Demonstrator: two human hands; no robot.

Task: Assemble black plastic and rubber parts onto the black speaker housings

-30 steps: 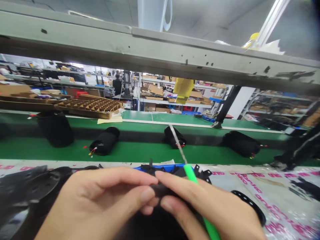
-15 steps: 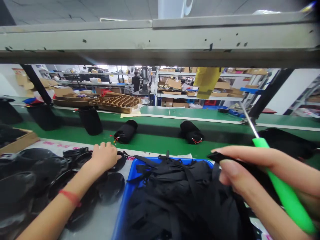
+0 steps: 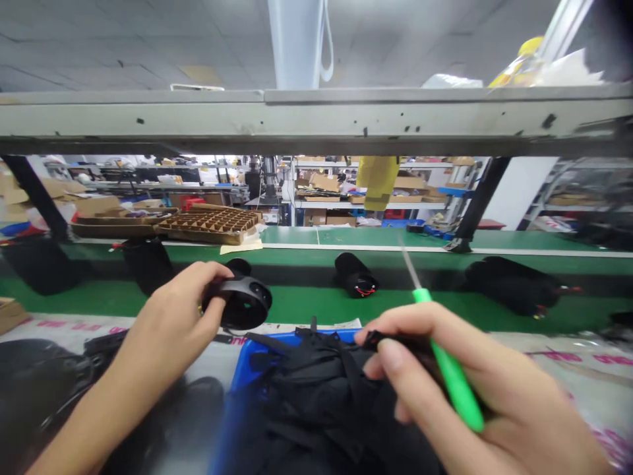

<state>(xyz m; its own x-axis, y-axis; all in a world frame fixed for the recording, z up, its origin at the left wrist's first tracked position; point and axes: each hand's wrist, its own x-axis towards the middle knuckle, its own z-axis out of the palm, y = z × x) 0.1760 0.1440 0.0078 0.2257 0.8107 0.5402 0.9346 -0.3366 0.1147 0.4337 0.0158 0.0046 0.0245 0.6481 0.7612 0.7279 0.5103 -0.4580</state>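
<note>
Holding a black round housing in the left hand, newly raised

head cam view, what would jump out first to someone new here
The bright green-handled tool in the right hand stands out first, at lower right, above a blue tray heaped with black straps. The left hand holds a round black part left of centre. Beyond them, black cylinders lie on a green conveyor belt.
</note>
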